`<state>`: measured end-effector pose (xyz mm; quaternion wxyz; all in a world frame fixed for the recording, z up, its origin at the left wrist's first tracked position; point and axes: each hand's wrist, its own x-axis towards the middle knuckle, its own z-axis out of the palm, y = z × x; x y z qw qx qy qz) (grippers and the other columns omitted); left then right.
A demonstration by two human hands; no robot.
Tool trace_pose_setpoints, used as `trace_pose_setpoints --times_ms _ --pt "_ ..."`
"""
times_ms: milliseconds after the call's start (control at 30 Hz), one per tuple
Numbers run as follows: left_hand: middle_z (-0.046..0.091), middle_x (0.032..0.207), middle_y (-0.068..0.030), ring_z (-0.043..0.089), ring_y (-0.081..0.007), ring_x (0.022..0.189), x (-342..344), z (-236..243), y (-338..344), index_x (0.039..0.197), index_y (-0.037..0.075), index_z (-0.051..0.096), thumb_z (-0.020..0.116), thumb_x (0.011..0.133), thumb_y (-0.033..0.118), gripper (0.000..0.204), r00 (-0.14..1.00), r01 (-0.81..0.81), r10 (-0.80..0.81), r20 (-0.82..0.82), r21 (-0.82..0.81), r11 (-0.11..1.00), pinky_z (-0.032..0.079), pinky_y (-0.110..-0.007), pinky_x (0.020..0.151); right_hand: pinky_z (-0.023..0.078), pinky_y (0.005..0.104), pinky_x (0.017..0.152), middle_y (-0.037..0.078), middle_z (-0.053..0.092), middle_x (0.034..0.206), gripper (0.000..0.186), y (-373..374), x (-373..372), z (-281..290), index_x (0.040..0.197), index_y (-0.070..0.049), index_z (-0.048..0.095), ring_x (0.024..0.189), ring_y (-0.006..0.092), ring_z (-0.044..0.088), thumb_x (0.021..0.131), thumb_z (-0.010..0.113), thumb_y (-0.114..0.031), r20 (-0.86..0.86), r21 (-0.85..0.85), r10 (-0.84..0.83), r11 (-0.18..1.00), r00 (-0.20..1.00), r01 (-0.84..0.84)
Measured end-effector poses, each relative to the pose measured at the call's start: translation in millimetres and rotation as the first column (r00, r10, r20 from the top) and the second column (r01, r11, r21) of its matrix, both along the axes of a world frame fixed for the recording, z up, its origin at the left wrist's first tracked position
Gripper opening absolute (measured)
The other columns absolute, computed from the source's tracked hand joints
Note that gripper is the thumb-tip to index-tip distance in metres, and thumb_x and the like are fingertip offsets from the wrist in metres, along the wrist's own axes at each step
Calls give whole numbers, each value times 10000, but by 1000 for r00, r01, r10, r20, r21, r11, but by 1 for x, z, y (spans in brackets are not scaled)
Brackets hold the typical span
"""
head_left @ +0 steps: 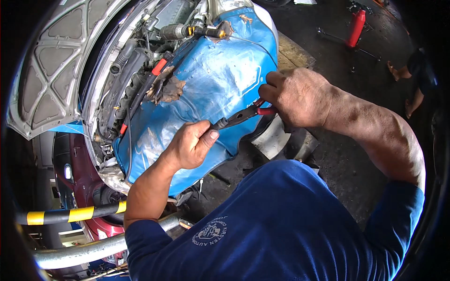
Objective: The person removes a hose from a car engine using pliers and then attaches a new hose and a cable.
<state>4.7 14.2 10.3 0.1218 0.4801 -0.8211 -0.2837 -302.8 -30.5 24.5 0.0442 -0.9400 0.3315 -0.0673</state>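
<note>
My right hand (300,98) is closed on red-handled pliers (248,112). Their dark jaws point down-left and meet a small dark, cylindrical piece (219,123), which my left hand (192,147) pinches between thumb and fingers. Both hands are over a blue protective cover (201,75), worn through in brown patches, draped along the side of an open engine bay (133,61). A yellow-and-black handled tool (206,33) with a thin wire rests at the top of the cover.
A raised hood (44,65) stands at the left, with a dark red car (79,173) behind. A striped bar (56,216) and metal pipe (79,255) cross the lower left. A red bottle (356,28), long tools and another person's bare feet (398,72) are at the right.
</note>
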Motion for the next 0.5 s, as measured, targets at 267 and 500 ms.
trace_pose_setpoints --times_ms 267,500 --pt "527 679 -37 503 -131 624 10 -11 -8 864 14 562 518 1007 424 437 932 53 211 -295 686 726 413 -293 580 574 386 652 125 596 895 296 -3 3 -6 1026 -15 612 807 276 684 819 691 -212 58 -234 122 966 991 -105" --pt "642 787 -193 641 -400 767 -15 -26 -2 969 13 597 550 978 305 296 967 -107 232 103 -662 742 497 -472 651 547 405 910 167 645 1130 356 -7 8 -3 1209 -54 605 1038 295 668 870 631 -158 -65 373 -144 914 987 158"
